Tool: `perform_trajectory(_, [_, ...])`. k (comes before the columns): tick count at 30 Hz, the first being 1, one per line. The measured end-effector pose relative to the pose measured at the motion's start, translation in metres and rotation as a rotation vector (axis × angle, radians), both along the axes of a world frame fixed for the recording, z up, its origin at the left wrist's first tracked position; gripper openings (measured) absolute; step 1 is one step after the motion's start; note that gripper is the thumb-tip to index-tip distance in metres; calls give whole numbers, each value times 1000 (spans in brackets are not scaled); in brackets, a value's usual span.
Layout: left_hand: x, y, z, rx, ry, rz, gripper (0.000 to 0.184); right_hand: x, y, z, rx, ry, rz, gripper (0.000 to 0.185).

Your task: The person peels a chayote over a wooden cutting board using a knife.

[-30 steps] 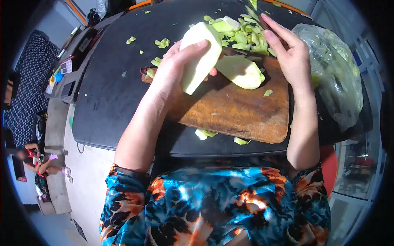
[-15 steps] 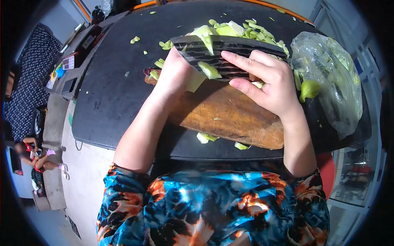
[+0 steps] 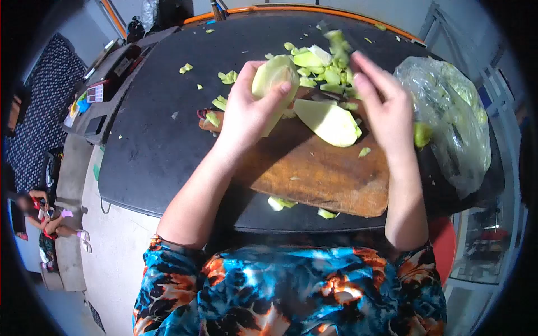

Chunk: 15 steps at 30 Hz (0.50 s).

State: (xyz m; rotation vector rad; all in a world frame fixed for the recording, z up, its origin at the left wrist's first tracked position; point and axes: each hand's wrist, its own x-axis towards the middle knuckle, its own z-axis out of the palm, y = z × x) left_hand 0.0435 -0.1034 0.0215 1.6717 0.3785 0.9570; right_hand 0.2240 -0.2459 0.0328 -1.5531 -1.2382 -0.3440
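My left hand [image 3: 252,103] is closed around a peeled pale green vegetable [image 3: 274,78], raised over the left part of a wooden cutting board [image 3: 314,168]. My right hand [image 3: 386,101] is above the board's far right side, closed on a knife [image 3: 339,45]. The blade is blurred and turned nearly edge-on, with green slivers on or beside it; its handle is hidden by the hand. Between my hands, a large cut piece of the vegetable [image 3: 330,124] lies pale face up on the board. Behind it is a pile of green peelings [image 3: 319,64].
A clear plastic bag [image 3: 448,123] lies at the right of the black table [image 3: 162,123], beside a yellow-green vegetable end [image 3: 422,134]. Scraps [image 3: 280,203] lie by the near edge. A red stool [image 3: 443,246] stands below right. A person [image 3: 47,215] sits far left.
My right hand has swung the knife from across the vegetable toward the peelings pile, turning the blade edge-on. My left hand has raised the vegetable a little. The cut piece on the board is now uncovered.
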Motion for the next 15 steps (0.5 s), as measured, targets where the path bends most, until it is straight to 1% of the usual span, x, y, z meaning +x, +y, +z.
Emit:
perform_trajectory(1, [-2,1,-1,57,12,45,38,-17,-5,5,-54,-41,43,34])
perform_trajectory(2, [-3,-1,4,1,46,40,39,-31,-9,11,-130,-77,81,36])
perform_trajectory(3, [-2,1,2,59,-5,55,39,-43,-12,13,-211,-107,118,38])
perform_trajectory(4, [0,3,-4,114,-54,69,40,-50,-12,12,-163,-201,217,43])
perform_trajectory(5, [1,3,-6,167,-102,82,40,-55,-12,11,-137,-230,255,45])
perform_trajectory(6, [-3,-2,-4,204,-55,89,41,-57,-14,12,-151,-277,262,47])
perform_trajectory(9, [-2,2,-10,438,-76,96,41,-61,-17,14,-144,-366,262,46])
perform_trajectory(10, [-1,1,-8,384,-45,90,40,-62,-17,14,-134,-386,257,45])
perform_trajectory(13, [0,-2,-8,228,-83,23,40,-63,-16,12,-153,-398,257,45])
perform_trajectory(14, [1,-1,-9,344,-21,101,42,-63,-16,11,-161,-408,240,46])
perform_trajectory(15, [1,-2,-9,319,-38,87,42,-64,-16,11,-172,-417,242,45])
